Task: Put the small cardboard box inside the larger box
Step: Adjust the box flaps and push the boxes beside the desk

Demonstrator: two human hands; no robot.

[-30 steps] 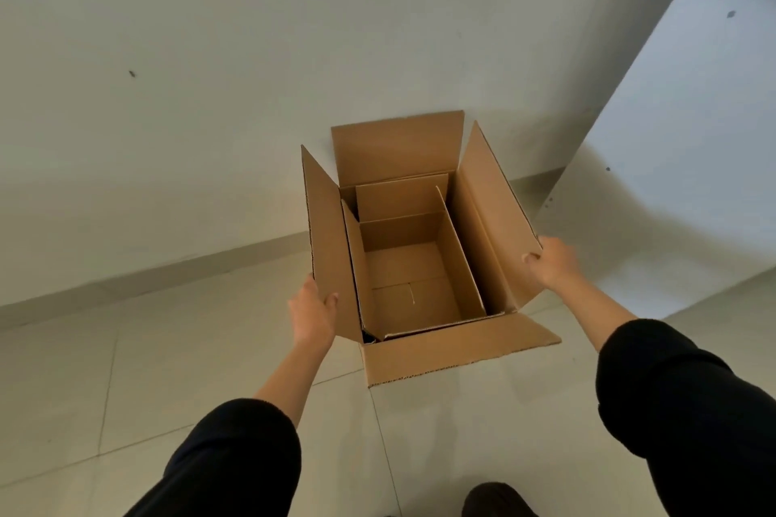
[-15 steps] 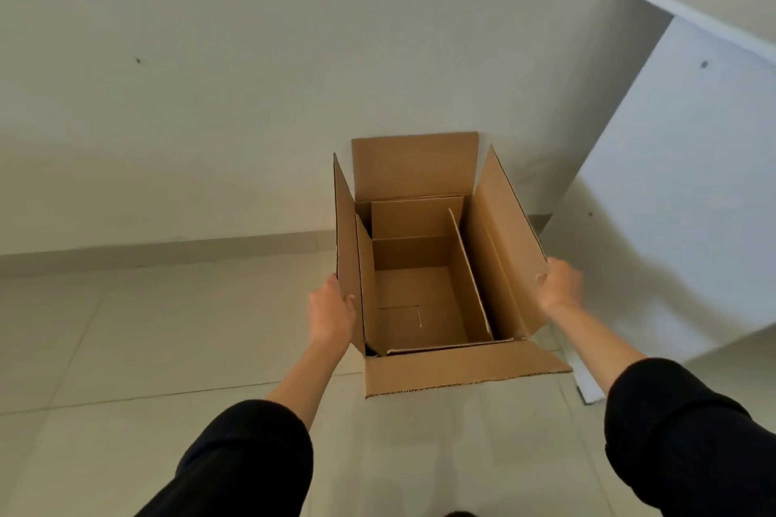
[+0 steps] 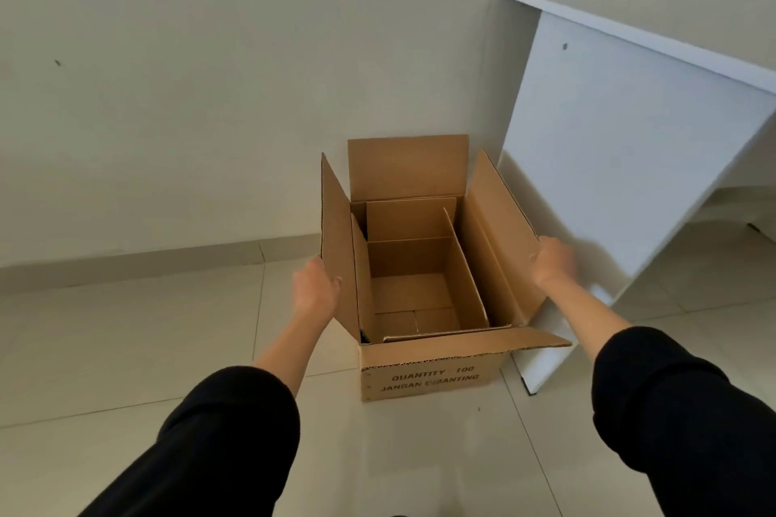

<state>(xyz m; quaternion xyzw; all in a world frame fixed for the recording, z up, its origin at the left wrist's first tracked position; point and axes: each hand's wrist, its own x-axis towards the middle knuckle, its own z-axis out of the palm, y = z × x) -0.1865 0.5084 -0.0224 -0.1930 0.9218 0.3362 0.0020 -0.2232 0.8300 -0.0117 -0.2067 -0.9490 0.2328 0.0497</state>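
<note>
Small cardboard box (image 3: pixel 413 285): seated inside larger box (image 3: pixel 432 374), open-topped. My left hand (image 3: pixel 314 292) grips its left flap (image 3: pixel 336 239), right hand (image 3: pixel 552 262) its right flap (image 3: pixel 499 231). Placement apparently done; next, release.

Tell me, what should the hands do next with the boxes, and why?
Probably let go of the flaps. The small box already sits inside the big box on the floor, while the left hand and right hand grip the side flaps.
</note>
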